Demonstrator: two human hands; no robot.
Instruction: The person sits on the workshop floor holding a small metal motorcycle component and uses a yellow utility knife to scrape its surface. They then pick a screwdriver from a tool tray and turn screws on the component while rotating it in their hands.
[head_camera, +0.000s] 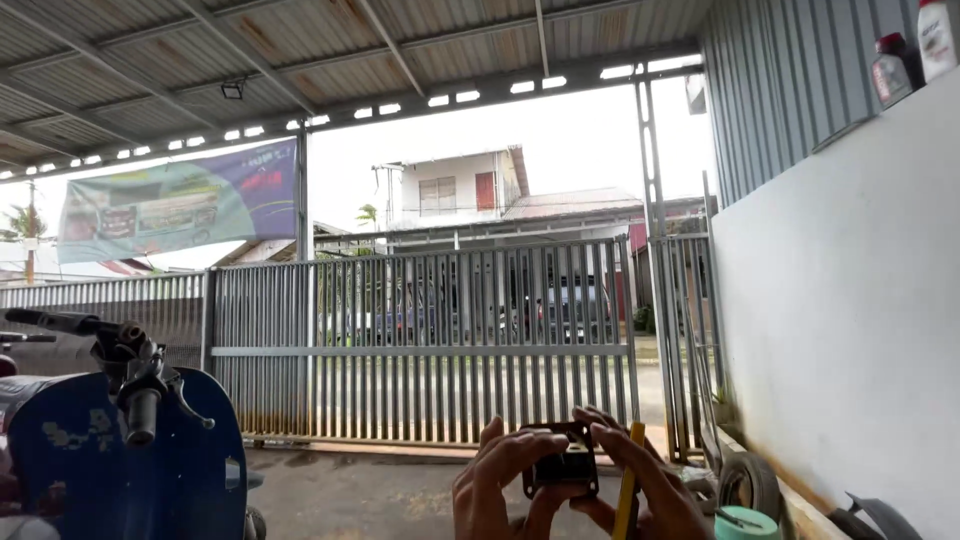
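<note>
Low in the head view, near the bottom edge, both my hands hold up a small black boxy part (562, 465) with a square opening. My left hand (495, 485) grips its left side with the thumb and fingers. My right hand (645, 480) wraps the right side and also carries a thin yellow-handled tool (629, 480) that points downward. The lower parts of both hands are cut off by the frame.
A blue scooter (120, 460) with a black handlebar grip stands at the lower left. A grey slatted metal gate (420, 340) closes the yard ahead. A white wall (850, 320) runs along the right, with a small tyre (748, 485) and a teal lid (748, 525) at its foot and bottles (912, 50) on top.
</note>
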